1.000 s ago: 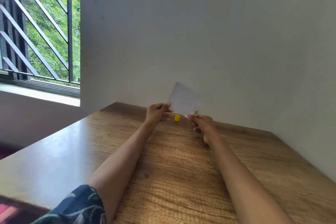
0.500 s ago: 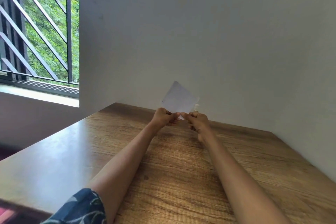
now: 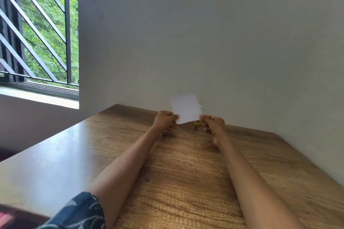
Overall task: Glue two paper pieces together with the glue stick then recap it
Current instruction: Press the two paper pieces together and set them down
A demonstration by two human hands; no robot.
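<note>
Both hands now pinch the small white rectangular paper, one at each lower corner: left hand on the lower-left corner, right hand on the lower-right. A second ago only the left hand held it, tilted like a diamond; half a second ago the two hands were bunched together under it. Now they've spread apart and the sheet sits nearly square-on, held up off the brown wood-grain table near the plain grey wall. Can't tell if this is one sheet or two already pressed together; a small white tab sticks out at its right edge, which may be a second piece or the stick body. The little yellow glue-stick cap shows just below the paper's lower-right corner, beside the right hand's fingertips; unclear whether it rests on the table or is held. My read: aligning or pressing the pieces, so gluing is about done; recapping not yet done.
</note>
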